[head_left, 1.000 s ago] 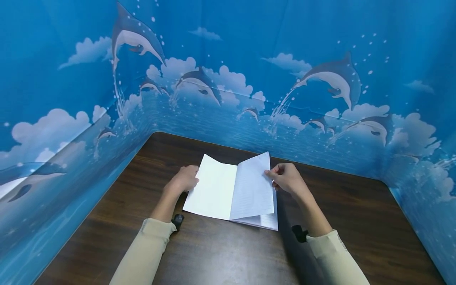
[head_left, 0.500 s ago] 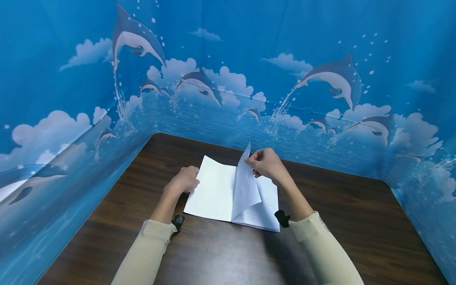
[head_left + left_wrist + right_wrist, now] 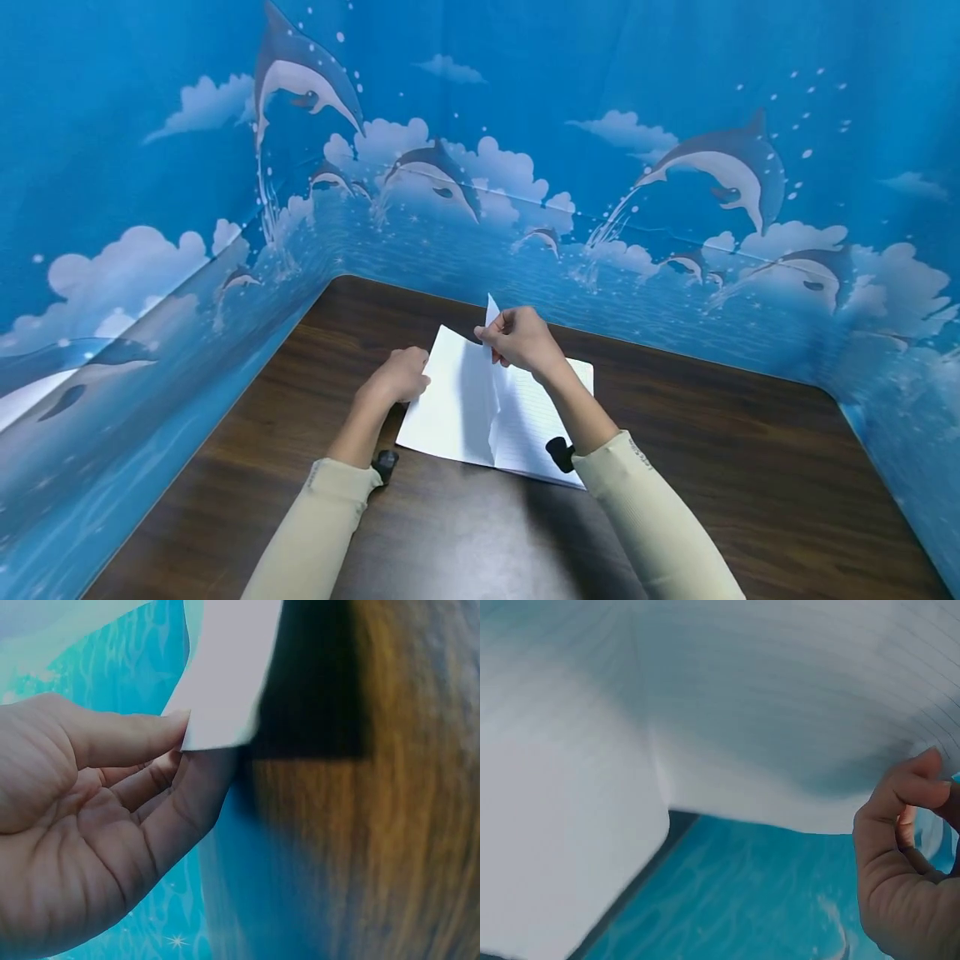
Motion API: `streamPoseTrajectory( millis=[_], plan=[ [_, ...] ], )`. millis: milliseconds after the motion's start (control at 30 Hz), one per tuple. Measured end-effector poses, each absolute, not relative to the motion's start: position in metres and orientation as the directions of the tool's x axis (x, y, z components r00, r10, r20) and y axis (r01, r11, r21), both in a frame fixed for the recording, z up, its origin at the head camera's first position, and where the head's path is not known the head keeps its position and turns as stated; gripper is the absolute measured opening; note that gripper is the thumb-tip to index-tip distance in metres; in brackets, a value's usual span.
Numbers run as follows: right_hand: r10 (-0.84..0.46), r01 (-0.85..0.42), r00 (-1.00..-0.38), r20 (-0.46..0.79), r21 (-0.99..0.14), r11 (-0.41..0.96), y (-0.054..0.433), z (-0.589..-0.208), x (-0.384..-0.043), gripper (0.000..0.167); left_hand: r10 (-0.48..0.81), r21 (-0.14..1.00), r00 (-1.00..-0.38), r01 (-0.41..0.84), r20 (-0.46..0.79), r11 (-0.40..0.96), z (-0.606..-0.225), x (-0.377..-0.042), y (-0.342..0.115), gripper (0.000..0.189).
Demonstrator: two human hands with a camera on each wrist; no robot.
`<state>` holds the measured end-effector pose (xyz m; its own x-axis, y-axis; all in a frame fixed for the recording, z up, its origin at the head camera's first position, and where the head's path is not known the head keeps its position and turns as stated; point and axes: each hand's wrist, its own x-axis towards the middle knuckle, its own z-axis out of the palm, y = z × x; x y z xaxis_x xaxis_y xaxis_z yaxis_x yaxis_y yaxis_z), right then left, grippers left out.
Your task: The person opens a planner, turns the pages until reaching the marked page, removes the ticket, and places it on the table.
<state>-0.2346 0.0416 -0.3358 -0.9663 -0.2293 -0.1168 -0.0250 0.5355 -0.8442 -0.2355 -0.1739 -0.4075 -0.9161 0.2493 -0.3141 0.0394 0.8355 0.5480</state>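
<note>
One page (image 3: pixel 491 312) has swung left over the notebook (image 3: pixel 442 408) on the tabletop (image 3: pixel 450 533), likely mid-turn. Left wrist: my left grip (image 3: pixel 112 802) pinches the notebook. Right wrist: my right grip (image 3: pixel 900 881) pinches the page; I should lay it flat.

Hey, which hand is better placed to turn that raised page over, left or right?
Probably the right: the right hand pinches the raised page above the open notebook, while the left hand holds the notebook at its left side.
</note>
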Motion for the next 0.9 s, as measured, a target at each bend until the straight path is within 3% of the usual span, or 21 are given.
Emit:
streamPoseTrajectory(
  millis=[500, 900],
  plan=[
    [-0.171, 0.068, -0.972, -0.159, -0.894, 0.444, -0.021, -0.393, -0.242, 0.021, 0.240, 0.616, -0.927, 0.012, -0.289, 0.788, -0.412, -0.240, -0.183, 0.036],
    [-0.194, 0.086, -0.952, -0.236, -0.816, 0.572, -0.040, -0.422, -0.247, 0.022, 0.263, 0.718, -0.916, -0.040, -0.305, 0.695, -0.414, -0.241, -0.187, 0.042]
  ],
)
